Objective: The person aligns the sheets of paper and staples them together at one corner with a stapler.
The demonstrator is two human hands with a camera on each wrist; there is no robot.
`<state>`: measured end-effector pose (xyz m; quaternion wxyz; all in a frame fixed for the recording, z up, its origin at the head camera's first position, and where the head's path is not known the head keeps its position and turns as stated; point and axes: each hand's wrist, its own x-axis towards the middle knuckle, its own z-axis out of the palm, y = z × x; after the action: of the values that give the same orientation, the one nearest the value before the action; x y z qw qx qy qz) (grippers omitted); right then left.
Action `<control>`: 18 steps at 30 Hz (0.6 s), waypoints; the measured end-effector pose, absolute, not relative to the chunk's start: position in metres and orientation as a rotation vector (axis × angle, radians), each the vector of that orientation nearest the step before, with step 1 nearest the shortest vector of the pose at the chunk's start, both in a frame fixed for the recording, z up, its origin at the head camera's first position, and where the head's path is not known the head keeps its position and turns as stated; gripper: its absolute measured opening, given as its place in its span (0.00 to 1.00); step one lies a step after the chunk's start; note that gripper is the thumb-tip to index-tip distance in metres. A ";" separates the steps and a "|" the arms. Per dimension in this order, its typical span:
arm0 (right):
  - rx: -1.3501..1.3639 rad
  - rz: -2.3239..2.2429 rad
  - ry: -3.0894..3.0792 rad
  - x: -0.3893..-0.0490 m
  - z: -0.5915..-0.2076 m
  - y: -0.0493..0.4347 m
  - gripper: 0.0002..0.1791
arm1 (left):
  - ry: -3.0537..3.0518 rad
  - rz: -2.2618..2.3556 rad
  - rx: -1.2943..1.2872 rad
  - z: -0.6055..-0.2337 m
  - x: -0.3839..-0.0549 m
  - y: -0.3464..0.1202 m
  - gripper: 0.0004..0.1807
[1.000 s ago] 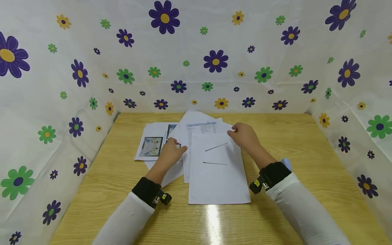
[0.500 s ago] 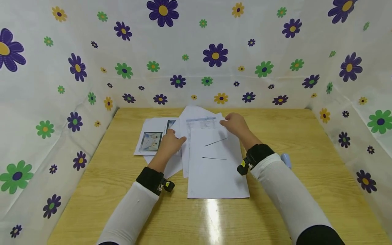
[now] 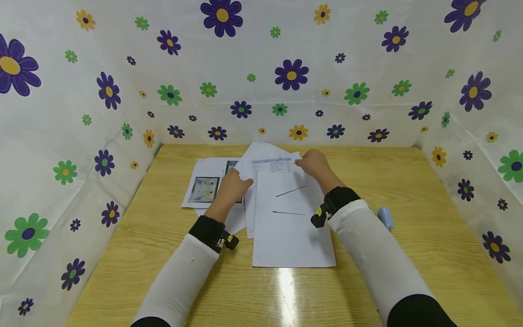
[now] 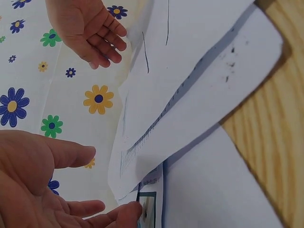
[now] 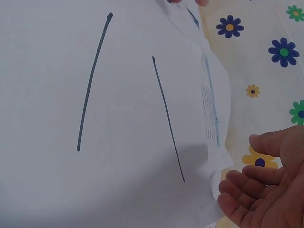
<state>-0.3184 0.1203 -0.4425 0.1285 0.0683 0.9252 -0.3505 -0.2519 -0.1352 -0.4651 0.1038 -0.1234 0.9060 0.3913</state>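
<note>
A white sheet [image 3: 294, 240] with two drawn dark lines lies on top of the fanned papers, towards the front. Behind it shows a sheet with a printed table [image 3: 271, 166]; to the left, a sheet with printed pictures [image 3: 205, 189] is partly covered. My left hand [image 3: 233, 187] is at the left side of the papers, its thumb apart from its fingers; in the left wrist view the fingertips [image 4: 129, 213] reach a paper edge. My right hand [image 3: 315, 165] is at the far right corner. In the right wrist view its loosely bent fingers [image 5: 232, 204] meet the sheet's edge, the thumb apart.
A small light-blue object [image 3: 385, 218] lies on the wooden table [image 3: 433, 254] beside my right forearm, partly hidden by it. A flower-printed white cloth [image 3: 253, 95] stands round the back and sides of the table.
My right hand has moved left and slightly away from me along the papers' far edge. My left hand has shifted only slightly. The papers lie much as before; the head view has tilted a little.
</note>
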 end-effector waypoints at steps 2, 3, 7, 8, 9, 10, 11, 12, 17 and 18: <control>0.231 -1.020 2.695 -0.319 -0.443 0.120 0.26 | 2.661 1.136 -0.365 -0.464 -0.253 -0.134 0.42; 0.252 -1.028 2.692 -0.320 -0.444 0.121 0.26 | 2.657 1.127 -0.364 -0.464 -0.254 -0.133 0.42; 0.316 -1.055 2.674 -0.320 -0.450 0.122 0.24 | 2.677 1.100 -0.358 -0.467 -0.257 -0.130 0.41; 0.328 -1.062 2.670 -0.320 -0.452 0.122 0.24 | 2.685 1.094 -0.355 -0.468 -0.258 -0.129 0.41; 0.333 -1.058 2.673 -0.320 -0.454 0.122 0.25 | 2.698 1.085 -0.348 -0.468 -0.259 -0.129 0.40; 0.332 -1.052 2.676 -0.321 -0.457 0.122 0.25 | 2.713 1.070 -0.344 -0.469 -0.259 -0.129 0.40; 0.330 -1.043 2.681 -0.321 -0.458 0.121 0.25 | 2.723 1.063 -0.340 -0.469 -0.260 -0.129 0.40; 0.327 -1.040 2.684 -0.321 -0.460 0.121 0.25 | 2.734 1.060 -0.333 -0.468 -0.261 -0.129 0.39; 0.320 -1.035 2.693 -0.322 -0.464 0.118 0.25 | 2.758 1.082 -0.308 -0.467 -0.264 -0.130 0.36; 0.325 -1.038 2.693 -0.323 -0.464 0.117 0.24 | 2.762 1.085 -0.298 -0.467 -0.264 -0.130 0.35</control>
<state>-0.3227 0.1172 -0.4636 0.1184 0.1112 0.9207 -0.3550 -0.2642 -0.1303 -0.4673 0.0794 -0.0997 0.9231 0.3627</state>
